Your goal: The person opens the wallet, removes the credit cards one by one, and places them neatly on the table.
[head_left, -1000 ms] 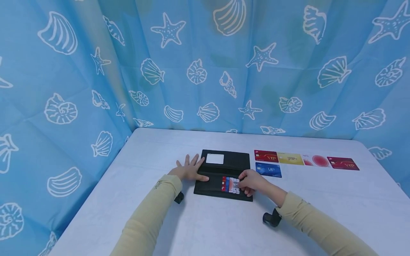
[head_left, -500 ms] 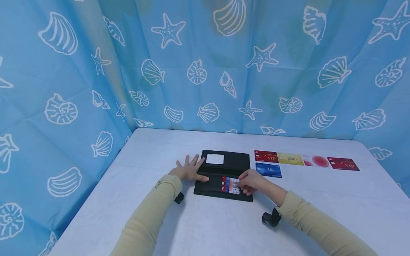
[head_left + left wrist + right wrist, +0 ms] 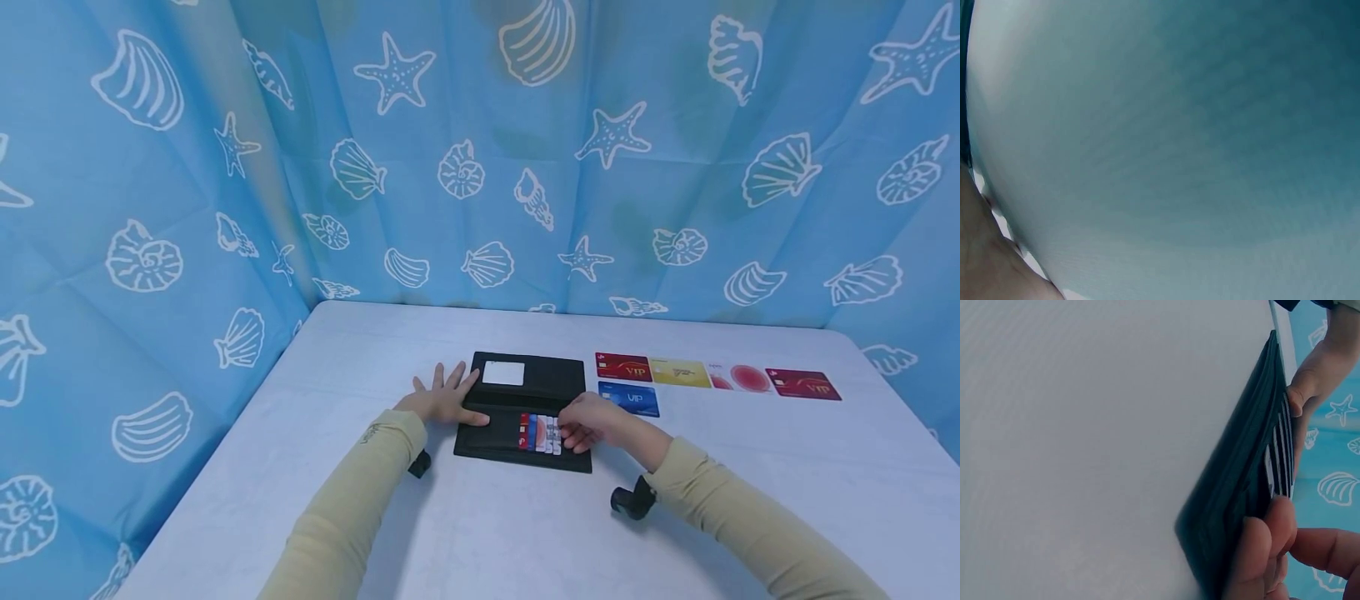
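Wallet [image 3: 551,377] lies open and flat between the two hands, its filled card side facing up. The left hand [image 3: 444,403] spreads wide across its left edge, probably to steady it. The right hand [image 3: 592,418] bends fingers and thumb against the tucked cards [image 3: 538,433]; whether it pinches one cannot be told. Loose cards [image 3: 678,372] lie beyond the right hand, likely for easy reach. A white tabletop [image 3: 480,533] stretches beneath; past both hands hangs a blue shell-printed curtain [image 3: 465,83].

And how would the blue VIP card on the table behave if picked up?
The blue VIP card looks thin, so probably light. Its flat, straight-edged outline suggests stiffness. Lying flat on the white tabletop, it might slide.
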Available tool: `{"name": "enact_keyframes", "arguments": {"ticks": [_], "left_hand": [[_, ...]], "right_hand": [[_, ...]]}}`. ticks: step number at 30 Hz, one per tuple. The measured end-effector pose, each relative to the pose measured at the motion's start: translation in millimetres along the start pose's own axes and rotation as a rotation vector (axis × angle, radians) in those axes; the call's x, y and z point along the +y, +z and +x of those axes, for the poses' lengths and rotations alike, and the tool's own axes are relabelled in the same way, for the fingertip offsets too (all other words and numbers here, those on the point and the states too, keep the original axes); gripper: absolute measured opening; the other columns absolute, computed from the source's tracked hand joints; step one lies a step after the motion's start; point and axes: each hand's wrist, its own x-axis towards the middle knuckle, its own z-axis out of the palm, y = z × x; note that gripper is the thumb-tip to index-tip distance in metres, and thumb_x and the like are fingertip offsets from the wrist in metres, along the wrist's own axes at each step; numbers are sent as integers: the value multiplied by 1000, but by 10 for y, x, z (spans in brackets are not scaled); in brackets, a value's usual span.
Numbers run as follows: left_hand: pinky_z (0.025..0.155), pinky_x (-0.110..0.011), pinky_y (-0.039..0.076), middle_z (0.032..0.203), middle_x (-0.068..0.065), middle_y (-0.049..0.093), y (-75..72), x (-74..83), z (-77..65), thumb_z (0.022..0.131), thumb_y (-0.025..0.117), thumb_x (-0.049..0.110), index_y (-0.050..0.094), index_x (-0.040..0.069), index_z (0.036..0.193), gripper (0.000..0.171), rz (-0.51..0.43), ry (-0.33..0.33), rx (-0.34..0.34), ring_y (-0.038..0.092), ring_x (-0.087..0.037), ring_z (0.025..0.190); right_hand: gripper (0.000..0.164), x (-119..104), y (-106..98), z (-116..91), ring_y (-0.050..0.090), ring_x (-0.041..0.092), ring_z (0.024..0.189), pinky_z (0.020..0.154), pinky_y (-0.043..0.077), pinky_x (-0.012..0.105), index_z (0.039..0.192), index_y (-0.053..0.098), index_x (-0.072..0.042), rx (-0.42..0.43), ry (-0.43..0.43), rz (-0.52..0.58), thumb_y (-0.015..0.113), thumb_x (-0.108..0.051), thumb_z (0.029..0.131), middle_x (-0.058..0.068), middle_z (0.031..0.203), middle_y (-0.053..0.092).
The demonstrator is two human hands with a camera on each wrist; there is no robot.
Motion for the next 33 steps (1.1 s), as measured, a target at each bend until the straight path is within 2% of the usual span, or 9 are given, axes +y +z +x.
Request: {"name": "enact_keyframes", "arguments": {"ticks": [5,12,18,24,33], "left_hand": [[104,-64,-7,155,-3,-7,1,3,2,78,51,67,4,29,148,93,5,-4,0,-15,-35,139],[104,-64,-6,155,-3,-7,5,17,-1,79,51,67,4,28,148,93,5,3,-9,-14,-35,139],[104,-64,-6,155,-3,-7,-13,6,-24,79,52,67,5,28,148,92,1,1,-2,-14,-35,139],[103,-65,-7,155,-4,-7,-21,9,-23,78,52,67,5,28,148,93,-3,8,-1,-14,-36,138],[103,-65,-7,155,-3,-7,-10,15,-9,78,52,67,5,29,148,93,-3,2,-4,-15,-36,138]], "right_hand": [[19,-4,8,-26,58,13,53,57,52,21,88,60,3,15,-15,-11,55,-16,90,6,66,59],[23,7,56,-95,60,16,59,57,53,25,101,55,6,84,-113,-146,56,-13,89,12,77,60],[25,13,85,-65,58,15,56,55,51,22,104,54,6,95,-95,-105,62,-7,85,12,79,60],[32,53,135,-58,55,14,53,51,49,20,108,55,4,162,-81,-116,68,-8,82,11,80,59],[35,106,146,-60,57,15,55,54,51,22,111,56,4,199,-77,-17,68,-6,81,12,82,61]]}}
